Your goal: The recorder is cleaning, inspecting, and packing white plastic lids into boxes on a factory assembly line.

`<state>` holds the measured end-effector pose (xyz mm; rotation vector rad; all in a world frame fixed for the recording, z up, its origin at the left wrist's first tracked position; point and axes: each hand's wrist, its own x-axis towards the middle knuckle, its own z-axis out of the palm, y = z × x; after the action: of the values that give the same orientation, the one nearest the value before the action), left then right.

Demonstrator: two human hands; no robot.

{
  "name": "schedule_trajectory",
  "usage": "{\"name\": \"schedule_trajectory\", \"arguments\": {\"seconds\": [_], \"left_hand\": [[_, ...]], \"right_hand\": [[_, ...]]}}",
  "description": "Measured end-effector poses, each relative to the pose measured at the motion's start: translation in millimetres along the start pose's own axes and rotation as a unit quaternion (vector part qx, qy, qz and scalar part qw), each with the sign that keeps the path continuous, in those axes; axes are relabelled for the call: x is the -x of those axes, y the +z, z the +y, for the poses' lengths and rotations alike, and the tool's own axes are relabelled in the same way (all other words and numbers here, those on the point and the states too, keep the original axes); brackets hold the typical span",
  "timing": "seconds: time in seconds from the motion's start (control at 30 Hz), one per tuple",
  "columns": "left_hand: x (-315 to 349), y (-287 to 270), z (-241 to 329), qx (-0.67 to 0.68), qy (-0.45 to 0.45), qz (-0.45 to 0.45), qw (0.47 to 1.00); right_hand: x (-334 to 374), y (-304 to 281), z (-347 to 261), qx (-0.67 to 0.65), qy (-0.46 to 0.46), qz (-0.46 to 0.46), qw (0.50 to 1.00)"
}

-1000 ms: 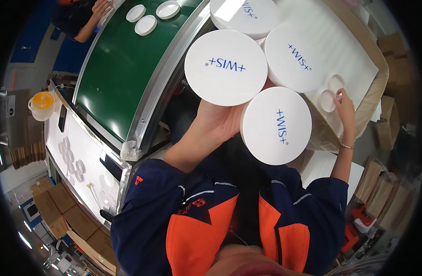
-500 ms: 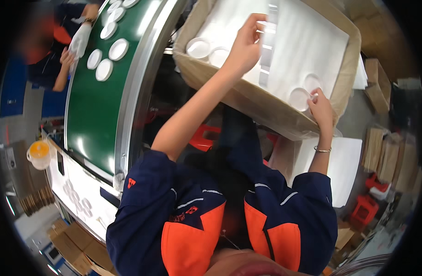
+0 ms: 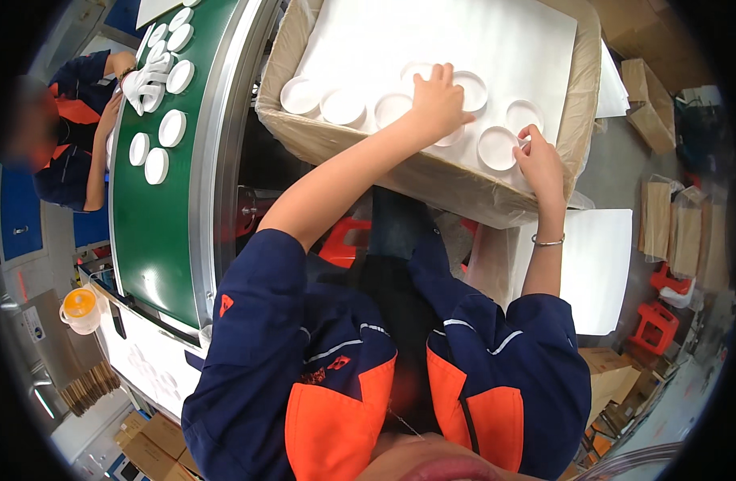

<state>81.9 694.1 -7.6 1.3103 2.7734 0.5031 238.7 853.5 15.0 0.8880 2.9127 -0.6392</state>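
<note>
My left hand (image 3: 440, 100) is palm down over a white sheet (image 3: 528, 40) in a lined box. Its fingers are apart among shallow round white lids, beside one lid (image 3: 472, 90) and partly over another (image 3: 450, 137). Whether it presses on either is hard to see. My right hand (image 3: 539, 164) pinches the right rim of a white lid (image 3: 496, 149) near the box's front right. Just behind that lies another lid (image 3: 525, 118). More lids stand left of my left hand, including one at the near left (image 3: 343, 107) and one beside my wrist (image 3: 392, 110).
The box (image 3: 456, 188) has a crumpled beige plastic liner. Left of it runs a green conveyor belt (image 3: 163, 248) with several white lids. A co-worker's gloved hand (image 3: 147, 84) is over the belt. A lidded jug (image 3: 81, 309) stands by a white table. Red stools (image 3: 655, 327) are at right.
My left hand has come down and nearer; the tall blurred pale strip at its fingers is gone. More lids now lie around it. My right hand stays at its lid.
</note>
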Motion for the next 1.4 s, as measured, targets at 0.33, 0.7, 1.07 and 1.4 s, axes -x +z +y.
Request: {"name": "schedule_trajectory", "arguments": {"seconds": [0.33,0.7,1.07,1.4], "left_hand": [[16.9,-53.9,-23.0,0.506,-0.033,0.068,0.859],[185.6,-165.7,-23.7,0.878,0.012,0.063,0.474],[290.7,-153.2,-78.0,0.868,0.012,0.272,0.414],[302.5,-146.2,-79.1,0.868,-0.015,0.283,0.407]], "right_hand": [[-2.5,5.8,-18.6,-0.086,-0.023,-0.081,0.993],[-16.3,5.6,-95.7,0.087,-0.115,0.056,0.988],[-41.0,81.4,-147.9,0.114,-0.237,-0.131,0.956],[-18.7,68.7,-146.4,0.128,-0.210,-0.088,0.965]]}}
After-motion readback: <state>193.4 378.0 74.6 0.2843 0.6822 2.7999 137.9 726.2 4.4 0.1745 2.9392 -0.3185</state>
